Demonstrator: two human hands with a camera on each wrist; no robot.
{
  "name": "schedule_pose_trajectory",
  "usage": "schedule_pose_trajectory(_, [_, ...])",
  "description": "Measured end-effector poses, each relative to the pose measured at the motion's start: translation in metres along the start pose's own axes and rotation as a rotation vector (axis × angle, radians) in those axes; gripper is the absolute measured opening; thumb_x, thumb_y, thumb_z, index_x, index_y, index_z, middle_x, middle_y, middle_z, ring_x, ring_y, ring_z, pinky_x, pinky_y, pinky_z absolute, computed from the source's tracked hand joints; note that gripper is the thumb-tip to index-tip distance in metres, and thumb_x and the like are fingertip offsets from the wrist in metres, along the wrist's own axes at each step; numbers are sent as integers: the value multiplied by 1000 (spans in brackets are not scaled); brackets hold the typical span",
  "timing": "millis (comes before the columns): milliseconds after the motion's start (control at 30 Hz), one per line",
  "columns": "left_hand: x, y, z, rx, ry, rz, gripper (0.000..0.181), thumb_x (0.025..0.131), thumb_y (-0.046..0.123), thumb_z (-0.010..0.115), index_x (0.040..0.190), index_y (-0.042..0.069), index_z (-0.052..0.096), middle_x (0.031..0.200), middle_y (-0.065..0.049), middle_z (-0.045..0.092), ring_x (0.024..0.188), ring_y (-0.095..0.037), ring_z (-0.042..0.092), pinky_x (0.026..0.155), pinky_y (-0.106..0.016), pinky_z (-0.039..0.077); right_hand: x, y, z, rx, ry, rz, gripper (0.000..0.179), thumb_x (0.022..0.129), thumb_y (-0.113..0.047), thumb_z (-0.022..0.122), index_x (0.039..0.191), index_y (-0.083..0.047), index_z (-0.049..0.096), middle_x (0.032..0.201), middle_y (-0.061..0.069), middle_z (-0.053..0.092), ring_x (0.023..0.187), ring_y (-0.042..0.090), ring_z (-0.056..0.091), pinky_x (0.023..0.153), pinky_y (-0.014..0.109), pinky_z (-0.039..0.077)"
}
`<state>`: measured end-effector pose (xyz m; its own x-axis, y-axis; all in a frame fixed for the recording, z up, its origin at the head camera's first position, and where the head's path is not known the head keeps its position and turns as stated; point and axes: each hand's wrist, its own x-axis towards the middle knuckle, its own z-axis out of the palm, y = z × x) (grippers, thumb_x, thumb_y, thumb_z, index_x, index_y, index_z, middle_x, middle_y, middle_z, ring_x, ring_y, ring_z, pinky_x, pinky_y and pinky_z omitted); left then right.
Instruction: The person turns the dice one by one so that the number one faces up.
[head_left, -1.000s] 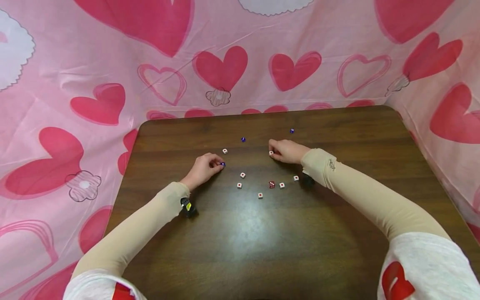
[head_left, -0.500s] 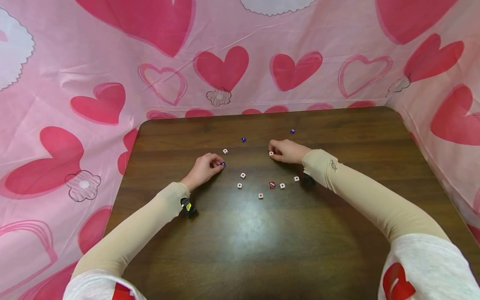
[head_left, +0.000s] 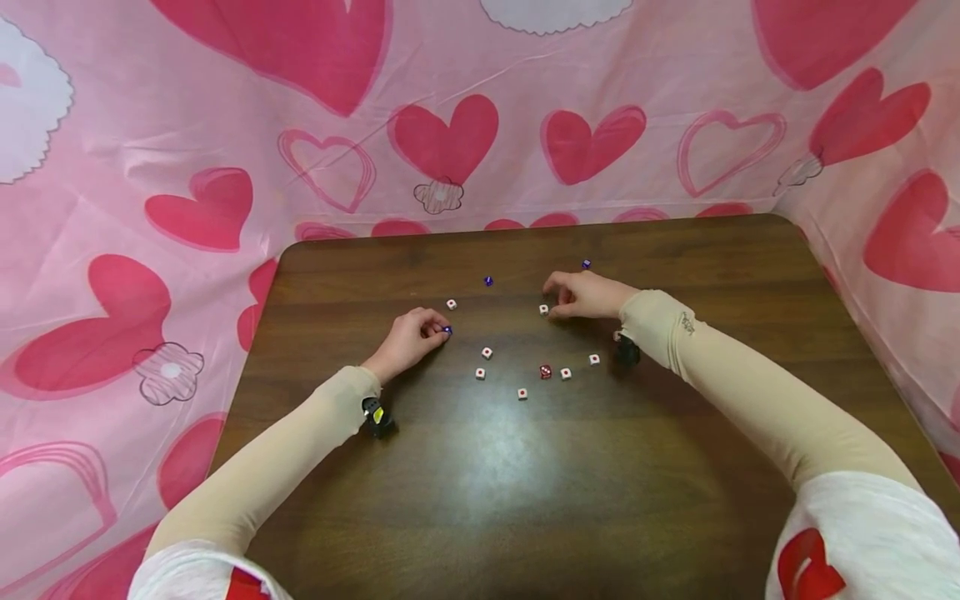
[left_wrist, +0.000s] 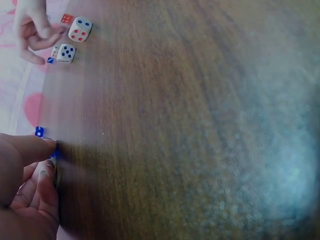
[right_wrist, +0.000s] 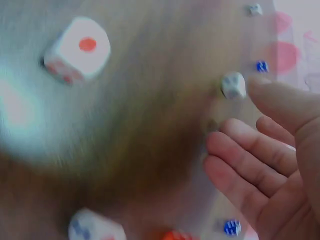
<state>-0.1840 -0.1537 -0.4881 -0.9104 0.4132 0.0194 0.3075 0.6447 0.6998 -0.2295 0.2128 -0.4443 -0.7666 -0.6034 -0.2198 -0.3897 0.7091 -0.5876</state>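
My left hand [head_left: 408, 340] pinches a small blue die [head_left: 447, 331] between thumb and fingers, low over the wooden table on the left. In the left wrist view, the fingers mostly hide that die. A white die [head_left: 543, 310] with one red dot on top sits at the fingertips of my right hand [head_left: 592, 293]. That hand has its thumb and fingers spread apart, with nothing between them. The right wrist view shows the same white die [right_wrist: 233, 85] near the thumb tip. Just behind the right hand lies another blue die [head_left: 587, 264].
Farther back are a blue die [head_left: 488, 281] and a white die [head_left: 452, 304]. A red die [head_left: 545, 372] stands among several white dice [head_left: 522, 394] nearer the front of the wooden table [head_left: 450, 500]. Pink heart-patterned cloth [head_left: 517, 167] hangs behind the table's far edge.
My right hand has let go of the white die and drawn slightly right, its fingers opening. The left hand keeps its pinch on the blue die, in the same spot.
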Motion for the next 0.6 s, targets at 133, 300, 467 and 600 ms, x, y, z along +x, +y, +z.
schedule_pose_trajectory(133, [0,1,0,-4,0,-7,13,93,5,76,105,0,74,94,-11,65,85,-22,62,77,-31,50,-5,14,-17,-35,67,4,28,101,-14,68,127,-3,63,100,9,72,82,20,63,77,40,53])
schedule_pose_trajectory(300, [-1,0,0,-9,-2,-10,13,94,5,76,106,0,74,94,-10,65,86,-22,61,77,-31,50,-9,39,-35,-74,177,36,18,103,-8,63,118,-2,68,99,12,73,85,25,67,82,46,54])
schedule_pose_trajectory(467, [-1,1,0,-14,0,-14,14,94,5,76,107,0,74,94,-10,65,86,-22,61,76,-31,50,-9,60,-41,-122,254,57,18,102,-6,62,119,0,68,110,21,73,100,36,68,92,54,52])
schedule_pose_trajectory(600, [-2,1,0,-18,4,-16,14,94,5,76,107,0,74,94,-10,65,86,-22,61,76,-31,50,-6,67,-37,-134,297,96,21,103,-7,61,120,4,66,115,26,70,107,42,66,96,58,49])
